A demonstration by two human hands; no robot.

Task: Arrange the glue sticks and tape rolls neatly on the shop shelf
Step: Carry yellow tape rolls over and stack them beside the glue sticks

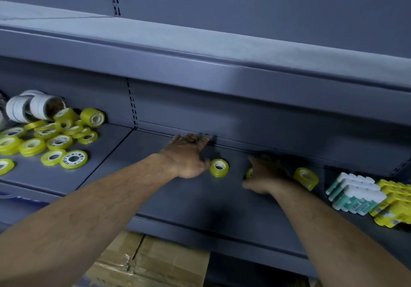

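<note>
My left hand (188, 156) lies flat on the grey shelf (178, 197), fingers stretched toward the back wall, thumb beside a yellow tape roll (219, 167). My right hand (265, 174) reaches in with straight fingers, a small yellow roll (249, 172) partly hidden under it; whether it touches that roll is unclear. Another yellow roll (306, 177) stands just right of that hand. White-and-green glue stick packs (353, 194) and yellow glue stick packs (394, 206) lie at the far right. A loose heap of yellow tape rolls (51, 137) and white tape rolls (29, 107) sits at the left.
An upper shelf (200, 49) overhangs the working shelf. Cardboard boxes (151, 262) stand below the shelf's front edge. A seam (111, 153) divides the left shelf panel from the middle one.
</note>
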